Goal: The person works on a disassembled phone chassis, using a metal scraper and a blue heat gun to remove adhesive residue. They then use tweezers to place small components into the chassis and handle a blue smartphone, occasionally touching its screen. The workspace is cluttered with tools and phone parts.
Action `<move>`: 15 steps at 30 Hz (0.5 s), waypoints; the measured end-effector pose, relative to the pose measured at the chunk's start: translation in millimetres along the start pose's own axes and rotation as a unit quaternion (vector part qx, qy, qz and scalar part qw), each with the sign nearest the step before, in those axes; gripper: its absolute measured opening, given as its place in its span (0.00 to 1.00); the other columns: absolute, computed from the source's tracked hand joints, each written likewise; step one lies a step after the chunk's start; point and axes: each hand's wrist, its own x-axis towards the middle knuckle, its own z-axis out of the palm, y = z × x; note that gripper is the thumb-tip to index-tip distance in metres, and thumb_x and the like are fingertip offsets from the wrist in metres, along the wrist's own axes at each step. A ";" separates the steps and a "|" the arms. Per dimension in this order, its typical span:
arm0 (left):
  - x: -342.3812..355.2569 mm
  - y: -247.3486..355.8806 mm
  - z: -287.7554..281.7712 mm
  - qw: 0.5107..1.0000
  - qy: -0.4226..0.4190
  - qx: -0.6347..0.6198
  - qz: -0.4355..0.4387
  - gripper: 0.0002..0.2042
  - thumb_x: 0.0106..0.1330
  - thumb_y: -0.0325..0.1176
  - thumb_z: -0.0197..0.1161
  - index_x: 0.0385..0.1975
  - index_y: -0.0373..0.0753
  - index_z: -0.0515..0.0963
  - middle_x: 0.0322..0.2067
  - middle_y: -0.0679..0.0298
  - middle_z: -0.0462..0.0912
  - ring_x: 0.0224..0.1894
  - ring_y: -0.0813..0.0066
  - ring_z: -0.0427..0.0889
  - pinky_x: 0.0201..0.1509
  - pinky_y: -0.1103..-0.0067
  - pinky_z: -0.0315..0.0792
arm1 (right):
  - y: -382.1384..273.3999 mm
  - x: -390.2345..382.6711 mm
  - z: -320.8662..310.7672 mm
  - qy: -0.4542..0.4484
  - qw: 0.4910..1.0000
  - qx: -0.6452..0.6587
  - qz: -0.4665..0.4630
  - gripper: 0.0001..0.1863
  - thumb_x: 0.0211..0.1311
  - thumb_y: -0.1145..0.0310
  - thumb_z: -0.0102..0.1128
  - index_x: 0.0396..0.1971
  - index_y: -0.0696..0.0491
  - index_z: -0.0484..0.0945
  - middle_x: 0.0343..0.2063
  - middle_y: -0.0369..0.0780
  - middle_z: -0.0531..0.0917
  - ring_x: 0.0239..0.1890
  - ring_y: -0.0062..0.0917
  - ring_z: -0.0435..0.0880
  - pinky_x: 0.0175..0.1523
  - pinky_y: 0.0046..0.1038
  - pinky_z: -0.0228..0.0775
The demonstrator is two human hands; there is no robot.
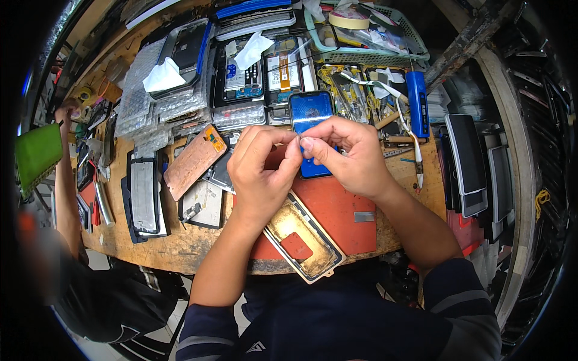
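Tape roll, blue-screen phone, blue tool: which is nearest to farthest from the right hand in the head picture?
1. Blue-screen phone: partly behind the right hand.
2. Blue tool: to its right.
3. Tape roll: far back, in the green basket.

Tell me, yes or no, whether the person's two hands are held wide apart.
No, the left hand and right hand come together at their fingertips, partly covering the blue-screened phone.

The left grip and right grip meet tip to tip, both pinched closed.
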 end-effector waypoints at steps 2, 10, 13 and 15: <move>0.5 -0.2 -0.6 1.000 0.002 0.011 0.016 0.07 0.58 0.21 0.75 0.33 0.37 0.83 0.32 0.61 0.87 0.34 0.64 0.85 0.39 0.72 0.78 | 1.8 -0.1 0.1 -0.008 0.998 0.056 0.036 0.07 0.75 0.72 0.69 0.44 0.61 0.88 0.34 0.36 0.90 0.34 0.12 0.84 0.39 0.20 0.78; 6.0 -3.4 -5.3 0.997 0.007 0.031 0.069 0.07 0.60 0.19 0.74 0.35 0.36 0.84 0.33 0.61 0.87 0.34 0.66 0.83 0.38 0.73 0.75 | -17.2 15.2 -42.0 0.014 0.969 -0.245 0.002 0.08 0.75 0.71 0.65 0.43 0.60 0.88 0.29 0.39 0.90 0.29 0.17 0.84 0.36 0.24 0.77; 8.7 -6.5 -6.5 0.993 0.008 0.039 0.111 0.06 0.63 0.18 0.72 0.36 0.35 0.85 0.34 0.61 0.86 0.34 0.71 0.81 0.32 0.79 0.72 | -46.0 9.5 -74.1 -0.100 0.897 -0.429 0.042 0.09 0.66 0.68 0.72 0.34 0.59 0.87 0.24 0.41 0.87 0.24 0.23 0.84 0.30 0.30 0.74; 7.2 -5.8 -6.1 0.996 0.014 0.041 0.081 0.08 0.58 0.19 0.75 0.35 0.36 0.85 0.33 0.59 0.88 0.35 0.61 0.85 0.41 0.70 0.77 | -57.3 1.4 -82.4 -0.197 0.843 -0.490 0.102 0.10 0.63 0.66 0.74 0.30 0.58 0.87 0.23 0.43 0.87 0.24 0.28 0.86 0.31 0.31 0.75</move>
